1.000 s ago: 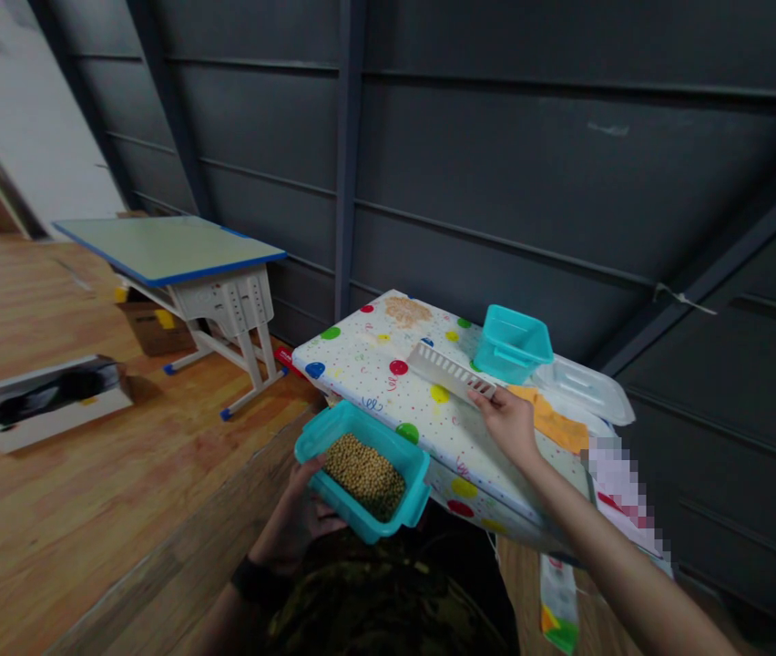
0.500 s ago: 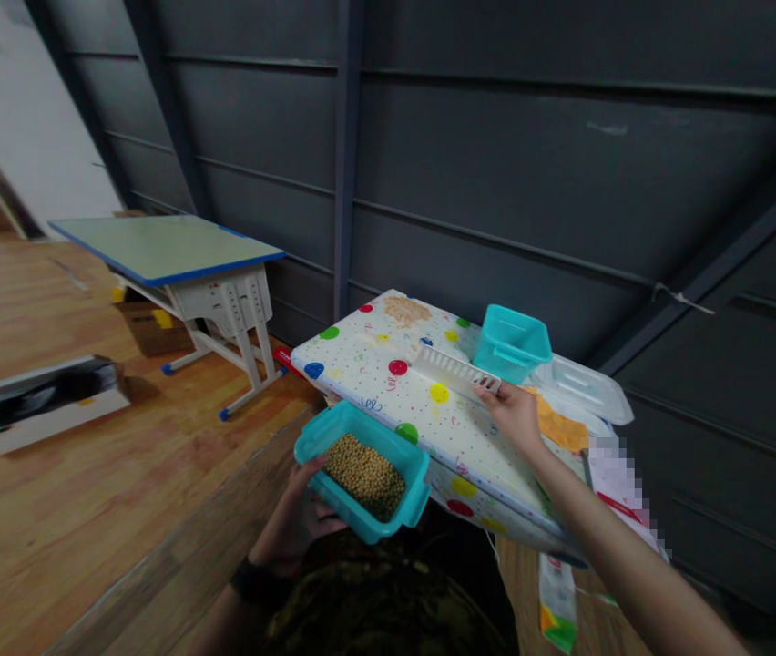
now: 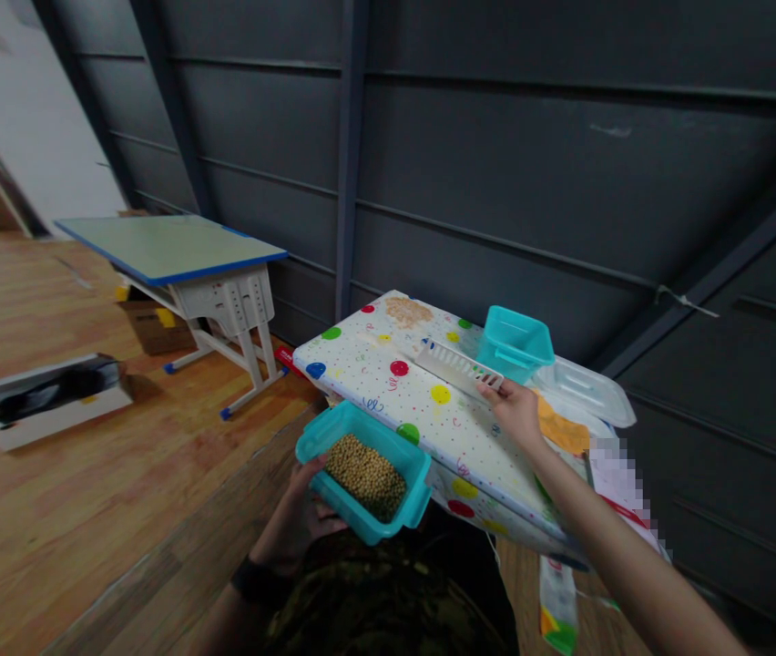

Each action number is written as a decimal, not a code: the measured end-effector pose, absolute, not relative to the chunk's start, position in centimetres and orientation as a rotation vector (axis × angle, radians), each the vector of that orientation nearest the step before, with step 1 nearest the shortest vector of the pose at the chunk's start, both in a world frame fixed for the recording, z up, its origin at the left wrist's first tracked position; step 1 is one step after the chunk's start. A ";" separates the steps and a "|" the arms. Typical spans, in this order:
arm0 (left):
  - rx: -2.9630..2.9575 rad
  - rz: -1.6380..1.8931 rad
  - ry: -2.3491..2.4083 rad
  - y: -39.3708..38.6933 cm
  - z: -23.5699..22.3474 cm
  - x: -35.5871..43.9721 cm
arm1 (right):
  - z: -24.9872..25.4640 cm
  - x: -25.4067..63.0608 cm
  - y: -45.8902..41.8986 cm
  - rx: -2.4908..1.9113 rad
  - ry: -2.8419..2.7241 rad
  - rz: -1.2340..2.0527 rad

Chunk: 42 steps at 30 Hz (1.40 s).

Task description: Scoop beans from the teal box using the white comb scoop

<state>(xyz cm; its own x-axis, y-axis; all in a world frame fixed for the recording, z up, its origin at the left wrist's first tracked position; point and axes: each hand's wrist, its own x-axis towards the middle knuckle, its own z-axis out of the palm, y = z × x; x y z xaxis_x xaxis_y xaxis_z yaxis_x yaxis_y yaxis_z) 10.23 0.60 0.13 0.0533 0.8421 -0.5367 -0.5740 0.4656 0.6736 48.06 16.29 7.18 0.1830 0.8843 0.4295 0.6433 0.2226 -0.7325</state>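
My left hand (image 3: 306, 506) grips the near left side of a turquoise plastic container (image 3: 351, 419), thumb over its rim and fingers underneath. Inside lie round, pale yellow beans (image 3: 364, 469), with some darker green ones at the near right end. My right hand (image 3: 516, 412) is closed on one end of a long white slotted plastic piece (image 3: 453, 363) over the table, its slots showing along the side. Whether that piece touches the tablecloth I cannot tell. Just beyond it stands a second turquoise container (image 3: 516, 339), its bottom out of sight.
The table (image 3: 333, 364) has a dotted, balloon-patterned cloth. Small tan bits (image 3: 408, 312) lie spread at its far left corner. A clear lid (image 3: 586, 390) and an orange cloth (image 3: 562, 426) lie right. A desk (image 3: 169, 246) and an open white box (image 3: 53, 401) stand left; a dark wall rises behind.
Both hands keep their holds, and the container of beans stays in place. The white slotted piece has shifted very slightly, along with a small shift of the view.
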 end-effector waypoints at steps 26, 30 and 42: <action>0.286 1.077 1.034 0.7 -0.2 10.0 | 8.4 46.2 15.3 -1.492 -1.571 0.285; 0.314 1.090 1.084 0.8 -0.8 10.0 | 8.8 45.0 20.3 -1.545 -1.552 0.253; 0.346 1.117 1.057 0.3 -0.7 10.1 | 7.0 45.6 23.5 -1.501 -1.542 0.302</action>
<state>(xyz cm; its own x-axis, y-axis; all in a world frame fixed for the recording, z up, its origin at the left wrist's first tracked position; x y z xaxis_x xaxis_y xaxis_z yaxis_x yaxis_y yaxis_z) 10.10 0.33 -0.72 0.0428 0.8564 -0.5145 -0.5607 0.4468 0.6971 45.58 23.49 7.04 0.1811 0.8823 0.4345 0.6531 0.2224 -0.7239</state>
